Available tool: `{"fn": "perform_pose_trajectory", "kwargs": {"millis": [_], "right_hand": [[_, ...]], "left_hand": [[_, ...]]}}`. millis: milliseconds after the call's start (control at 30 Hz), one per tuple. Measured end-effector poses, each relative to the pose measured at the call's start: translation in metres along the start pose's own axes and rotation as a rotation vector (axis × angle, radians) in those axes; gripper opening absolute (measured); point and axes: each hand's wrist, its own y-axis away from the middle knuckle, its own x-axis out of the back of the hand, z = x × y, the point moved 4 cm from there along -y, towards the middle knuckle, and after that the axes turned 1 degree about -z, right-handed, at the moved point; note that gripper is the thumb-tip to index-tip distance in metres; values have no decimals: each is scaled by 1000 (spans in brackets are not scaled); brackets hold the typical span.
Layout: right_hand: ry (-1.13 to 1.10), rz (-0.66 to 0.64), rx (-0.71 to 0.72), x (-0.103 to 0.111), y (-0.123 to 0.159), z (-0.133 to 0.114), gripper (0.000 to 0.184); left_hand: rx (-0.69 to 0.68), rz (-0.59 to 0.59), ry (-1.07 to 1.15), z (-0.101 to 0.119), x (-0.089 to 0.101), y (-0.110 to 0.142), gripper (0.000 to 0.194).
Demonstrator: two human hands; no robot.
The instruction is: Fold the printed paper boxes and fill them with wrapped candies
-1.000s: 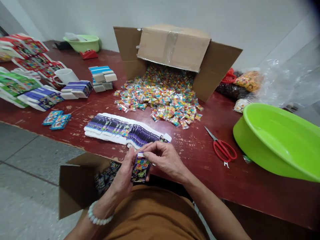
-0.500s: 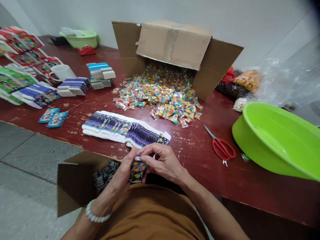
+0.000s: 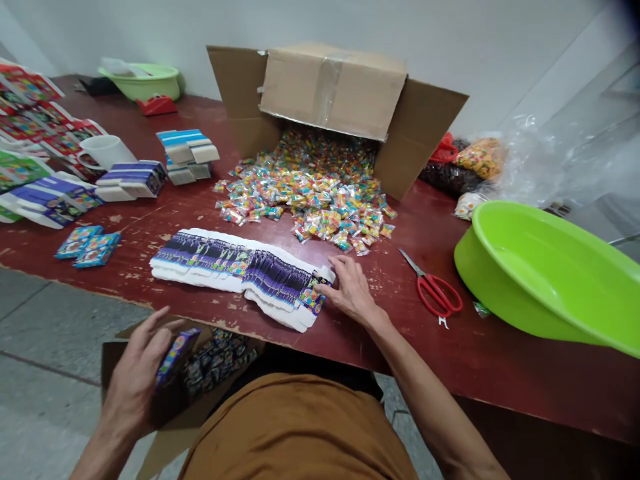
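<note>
Table (image 3: 370, 327), dark red, surface worn. Cardboard box (image 3: 333, 90), open toward the person, wrapped sweets (image 3: 320, 193) spilling from it. Basin (image 3: 520, 283), bright green, at right. Lower box (image 3: 173, 443), below the table edge, holding many small packs (image 3: 220, 363). Row of flat cartons (image 3: 275, 280), purple and white, overlapping. Right hand (image 3: 355, 293), thumb and fingers parted, at the row's right end. Left hand (image 3: 135, 377), fingers extended. Scissors (image 3: 437, 293), red-handled. Purple pack (image 3: 177, 355), beside the left fingers, over the lower box; whether gripped, cannot tell.
</note>
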Motion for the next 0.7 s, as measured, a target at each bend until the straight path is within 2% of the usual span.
{"fn": "perform_pose_trajectory", "kwargs": {"millis": [67,133,200,267,333,367,400,467,533,567,600,633,700], "right_hand": [[77,-47,-48,-6,-4,12,63],[32,-9,-86,-9,-4,17,59],[-170,80,-135,-8,-1,19,53],[-472,101,-186,-3,2,18,45],[-731,24,-201,6,5,10,37],[-828,-32,-194,13,7,3,35],[-905,-81,-175,20,9,-5,33],[-1039,-161,-117,32,14,-25,28],[-1123,-220,-69,38,18,-43,25],[-1145,-244,-58,39,20,-51,24],[-1162,-270,-54,37,21,-56,23],[-1176,-291,-54,35,22,-60,23],[-1200,-321,-54,28,24,-65,21]], "left_hand": [[17,88,-69,-10,15,-5,39],[-7,87,-47,-10,12,-2,40],[-103,54,-22,2,-6,5,45],[-218,1,1,22,-33,14,52],[-279,-156,57,44,-67,21,54],[-261,-262,117,54,-84,24,55],[-180,-431,214,63,-101,27,56],[53,-855,436,77,-133,40,56],[261,-1222,619,88,-151,56,58],[332,-1339,675,91,-155,62,58],[376,-1397,707,92,-157,66,57],[396,-1404,716,91,-158,68,54],[371,-1338,687,85,-155,67,46]]}}
